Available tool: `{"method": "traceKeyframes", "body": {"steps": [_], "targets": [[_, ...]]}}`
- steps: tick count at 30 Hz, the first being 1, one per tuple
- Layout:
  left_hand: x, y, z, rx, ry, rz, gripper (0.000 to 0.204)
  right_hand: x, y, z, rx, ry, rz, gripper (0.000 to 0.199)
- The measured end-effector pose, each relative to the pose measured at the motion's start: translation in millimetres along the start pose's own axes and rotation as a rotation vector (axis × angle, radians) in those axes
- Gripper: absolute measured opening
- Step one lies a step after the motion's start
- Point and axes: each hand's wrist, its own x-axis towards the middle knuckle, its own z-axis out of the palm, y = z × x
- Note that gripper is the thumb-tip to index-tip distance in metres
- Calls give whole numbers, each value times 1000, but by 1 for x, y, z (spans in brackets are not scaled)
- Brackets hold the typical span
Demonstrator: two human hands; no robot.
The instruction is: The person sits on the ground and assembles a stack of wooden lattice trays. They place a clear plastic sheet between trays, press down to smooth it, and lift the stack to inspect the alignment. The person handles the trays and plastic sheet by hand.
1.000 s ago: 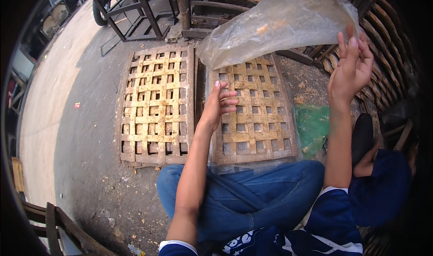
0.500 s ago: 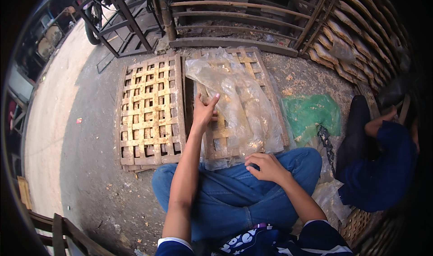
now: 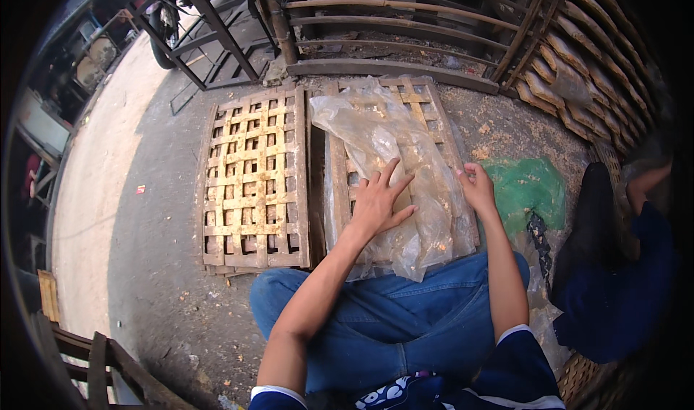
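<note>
A crumpled clear plastic sheet (image 3: 431, 225) with small crumbs on it lies over a woven slat rack (image 3: 426, 110) in front of my crossed legs. My left hand (image 3: 379, 200) rests on the middle of the sheet, fingers spread and open. At the sheet's right edge, my right hand (image 3: 477, 187) has its thumb and fingers curled together in a pinch on the plastic. Left of the covered rack lies a bare woven slat rack (image 3: 253, 171) in a wooden frame, with pale crumbs stuck to its strips.
Green plastic (image 3: 531, 189) lies on the ground to the right, near a co-worker in dark clothes (image 3: 614, 287). Loaded racks (image 3: 578, 70) lean at the far right. A slatted bamboo stand (image 3: 405, 70) and a dark metal frame (image 3: 210, 34) stand beyond. Crumbs litter the ground.
My left hand has moved right onto the middle of the sheet, fingers spreading. My right hand has gone from near my lap up to the sheet's right edge. The view has shifted slightly.
</note>
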Motion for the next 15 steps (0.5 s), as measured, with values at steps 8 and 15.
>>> {"method": "traceKeyframes", "body": {"steps": [8, 15], "targets": [[-13, -8, 9, -60, -126, -169, 54, -2, 16, 19, -153, -29, 105, 40], [-21, -7, 13, -437, -15, -315, 61, -13, -7, 26, -266, -131, 77, 22]]}}
